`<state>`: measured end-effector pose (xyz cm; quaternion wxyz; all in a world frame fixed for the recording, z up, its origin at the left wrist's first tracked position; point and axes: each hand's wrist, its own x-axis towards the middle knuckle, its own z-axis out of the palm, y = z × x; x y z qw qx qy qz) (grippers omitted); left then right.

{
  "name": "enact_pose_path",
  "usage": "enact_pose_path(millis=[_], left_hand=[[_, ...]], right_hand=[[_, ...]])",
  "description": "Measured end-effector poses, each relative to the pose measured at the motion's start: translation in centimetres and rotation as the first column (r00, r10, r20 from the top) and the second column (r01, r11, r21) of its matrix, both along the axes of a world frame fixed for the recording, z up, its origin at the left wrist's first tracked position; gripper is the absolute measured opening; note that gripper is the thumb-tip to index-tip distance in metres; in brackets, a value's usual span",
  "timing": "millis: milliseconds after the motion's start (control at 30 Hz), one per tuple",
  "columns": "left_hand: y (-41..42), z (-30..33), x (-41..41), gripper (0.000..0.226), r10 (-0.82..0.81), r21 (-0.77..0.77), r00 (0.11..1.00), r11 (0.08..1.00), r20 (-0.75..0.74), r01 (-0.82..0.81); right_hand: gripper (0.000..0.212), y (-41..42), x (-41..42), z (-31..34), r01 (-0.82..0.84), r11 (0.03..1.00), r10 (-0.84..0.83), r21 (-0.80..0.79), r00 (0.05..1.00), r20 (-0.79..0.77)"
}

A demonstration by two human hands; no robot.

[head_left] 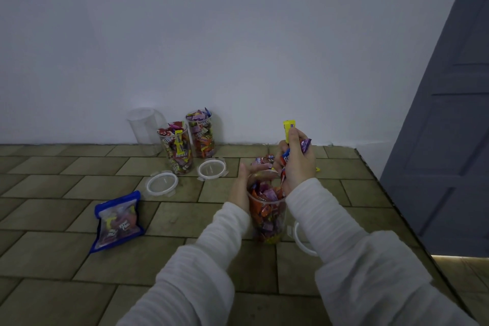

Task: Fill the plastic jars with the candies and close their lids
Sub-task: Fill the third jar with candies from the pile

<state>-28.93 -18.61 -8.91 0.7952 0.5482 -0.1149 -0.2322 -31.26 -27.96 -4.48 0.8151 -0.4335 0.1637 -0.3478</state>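
**Dropping a handful of candies into the near jar**

The right hand (297, 159) hovers over the mouth of the near jar (267, 217), fingers curled tight round a bunch of wrapped candies (288, 131): a yellow one sticks up, a purple one pokes out right, blue and orange ones hang below. The left hand (244, 182) is at the jar's left rim, fingers fairly straight and cupped against it, steadying it rather than gripping.

The near jar looks roughly full, with candy up to the rim. Its lid (301, 239) lies just right of it, partly hidden by the right sleeve.

To do the step well:
- Bring the handful low over the opening before releasing, so nothing bounces onto the tiled surface (66, 219).
- Keep the left hand on the rim as a guard on that side.
- Let go gradually, and poke tall wrappers down so the lid can seat.
- Don't overfill; loose candies (264, 160) just beyond the jar can go elsewhere.

Farther left, two filled jars (178, 151) (202, 133) stand open near the wall, and an empty jar (144, 128) stands left of them. Two lids (162, 183) (212, 169) lie in front of them, not yet fitted. A blue-edged candy bag (117, 221) lies on the near left.
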Motion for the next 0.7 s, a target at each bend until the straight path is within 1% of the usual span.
enact_pose_path(millis=[33, 100, 233, 333, 467, 500, 567, 700], left_hand=[[-0.1, -0.2, -0.3, 0.067, -0.016, -0.005, 0.997, 1.0, -0.071, 0.016], [-0.2, -0.3, -0.6, 0.07, -0.01, -0.001, 0.991, 1.0, -0.132, 0.01], [-0.5, -0.6, -0.3, 0.073, 0.079, -0.019, 0.989, 0.996, -0.128, -0.082], [-0.7, -0.5, -0.1, 0.073, 0.096, -0.064, 0.986, 0.992, -0.139, -0.106], [-0.7, -0.3, 0.3, 0.069, 0.077, -0.094, 0.979, 0.991, -0.187, -0.095], [-0.7, -0.3, 0.5, 0.069, 0.075, -0.09, 0.981, 0.992, -0.179, -0.092], [-0.6, -0.5, 0.9, 0.069, 0.083, -0.074, 0.982, 0.992, -0.172, -0.097], [-0.3, -0.6, 1.9, 0.066, 0.109, -0.085, 0.981, 0.989, -0.162, -0.124]], right_hand=[[0.011, 0.1, -0.1, 0.1, -0.006, 1.0, 0.006, 0.0, 1.0, 0.007], [0.011, 0.0, 0.0, 0.0, -0.015, 1.0, 0.015, 0.0, 1.0, 0.012], [0.011, 0.1, 0.1, 0.0, -0.026, 1.0, 0.025, 0.004, 1.0, 0.013], [0.012, 0.2, 0.4, 0.2, -0.028, 1.0, 0.028, 0.012, 1.0, -0.002], [0.013, 0.0, 1.2, 0.3, -0.038, 0.991, 0.022, -0.131, 0.992, -0.123], [0.012, 0.0, 1.4, 0.3, -0.053, 0.986, 0.031, -0.158, 0.99, -0.139], [0.012, -0.1, 1.7, 0.4, -0.097, 0.977, 0.073, -0.188, 0.989, -0.128], [0.009, 0.0, 1.9, 0.1, -0.162, 0.97, 0.158, -0.18, 0.987, -0.039]])
